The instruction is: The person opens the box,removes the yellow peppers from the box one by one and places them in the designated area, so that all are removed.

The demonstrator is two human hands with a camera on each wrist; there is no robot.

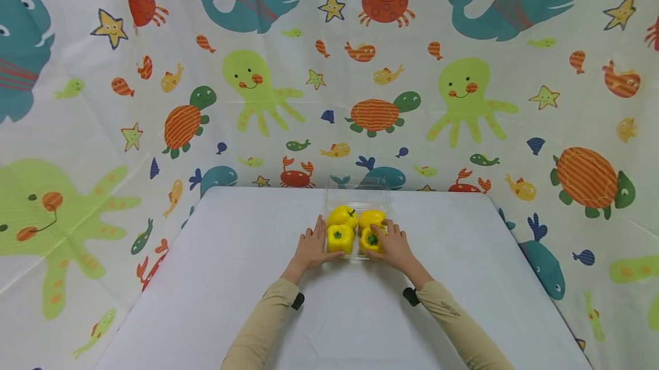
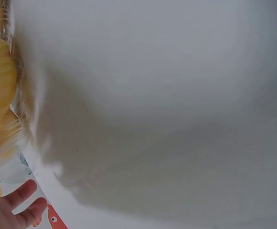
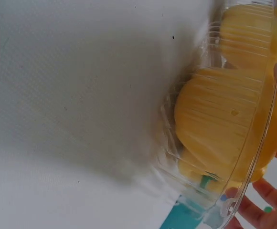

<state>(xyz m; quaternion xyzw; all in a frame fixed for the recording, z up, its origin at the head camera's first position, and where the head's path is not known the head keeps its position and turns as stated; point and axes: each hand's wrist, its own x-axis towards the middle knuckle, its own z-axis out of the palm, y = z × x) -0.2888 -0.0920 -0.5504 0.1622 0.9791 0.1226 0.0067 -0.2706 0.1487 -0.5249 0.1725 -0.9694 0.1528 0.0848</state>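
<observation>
Several yellow bell peppers sit in a clear plastic clamshell box (image 1: 355, 257) on the white table. My left hand (image 1: 311, 248) lies along the box's left side, fingers straight and the thumb reaching to the front-left bell pepper (image 1: 340, 238). In the left wrist view its fingers (image 2: 20, 193) are spread apart. With thumb and fingers my right hand (image 1: 394, 247) grips the front-right bell pepper (image 1: 369, 241), partly hiding it. The right wrist view has a bell pepper (image 3: 215, 119) behind the clear wall, with right-hand fingers (image 3: 270, 194) at the rim.
The box's raised clear lid (image 1: 358, 183) stands at the back, near the table's far edge. White cloth covers the table (image 1: 247, 227). Behind it hangs a curtain (image 1: 319, 112) printed with sea animals.
</observation>
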